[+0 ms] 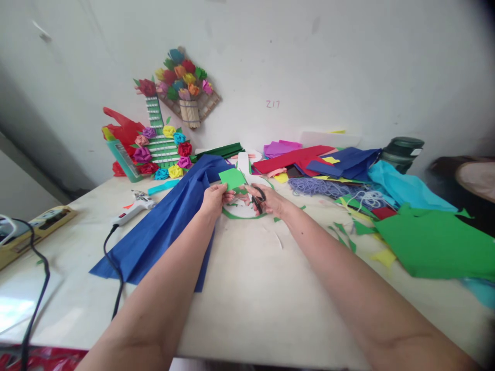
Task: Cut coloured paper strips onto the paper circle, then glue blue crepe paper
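My left hand (215, 200) pinches a small green paper piece (232, 179) by its lower edge. Close beside it, my right hand (267, 200) grips scissors with black handles (259, 199), and their blades point toward the green paper. Beneath both hands lies a white guitar-shaped cutout (244, 164) with green around its rounded lower edge. Part of this cutout is hidden by my hands. A long sheet of blue crepe paper (170, 226) spreads over the table to the left of my hands.
A glue gun (135, 208) with a black cord rests on the left, near a power strip (42, 221). Flower-decked crafts (164, 147) lean on the wall. Coloured papers, purple yarn (325, 188) and a large green sheet (436, 242) cover the right side.
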A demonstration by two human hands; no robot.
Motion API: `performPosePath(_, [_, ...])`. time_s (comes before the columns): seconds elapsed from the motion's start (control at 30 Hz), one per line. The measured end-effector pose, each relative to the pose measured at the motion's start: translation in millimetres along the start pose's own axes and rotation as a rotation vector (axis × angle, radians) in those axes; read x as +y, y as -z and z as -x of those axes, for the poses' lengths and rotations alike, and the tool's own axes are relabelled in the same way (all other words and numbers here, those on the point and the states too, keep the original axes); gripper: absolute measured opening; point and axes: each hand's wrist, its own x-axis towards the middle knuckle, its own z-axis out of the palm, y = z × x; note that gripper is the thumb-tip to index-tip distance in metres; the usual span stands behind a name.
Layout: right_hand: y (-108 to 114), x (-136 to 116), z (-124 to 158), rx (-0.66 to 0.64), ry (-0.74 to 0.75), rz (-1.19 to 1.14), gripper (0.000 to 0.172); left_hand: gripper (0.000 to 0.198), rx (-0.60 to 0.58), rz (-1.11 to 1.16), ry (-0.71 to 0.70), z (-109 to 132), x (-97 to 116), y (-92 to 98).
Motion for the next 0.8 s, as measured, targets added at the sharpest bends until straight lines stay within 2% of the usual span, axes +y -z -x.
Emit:
performPosePath(0.17, [-4, 5, -4, 0.005, 0.025, -0.031, 0.06, 0.014, -0.016, -0.005, 0.021, 0, -1, -2.2])
performPosePath(0.33, [-7, 13, -13, 0.117, 0.07, -0.086, 0.073, 0.015, -0.007, 0.002, 0.012, -1, -2, -2.1])
performPosePath(0.43, [-10, 11, -13, 0.196, 0.099, -0.045, 0.074, 0.014, 0.005, 0.008, -0.007, -1, -2, -2.5])
performPosePath(0.57, [-14, 7, -10, 0.218, 0.12, -0.041, 0.075, 0.013, 0.025, 0.015, 0.007, -1, 0, -2.3])
performPosePath(0.7, [-13, 10, -12, 0.175, 0.131, -0.082, 0.081, 0.013, -0.042, 0.007, 0.0, 0, 0, -2.5])
performPosePath(0.8, [-10, 11, -14, 0.199, 0.12, -0.103, 0.082, 0.014, -0.1, -0.002, 0.01, -1, -4, -5.3])
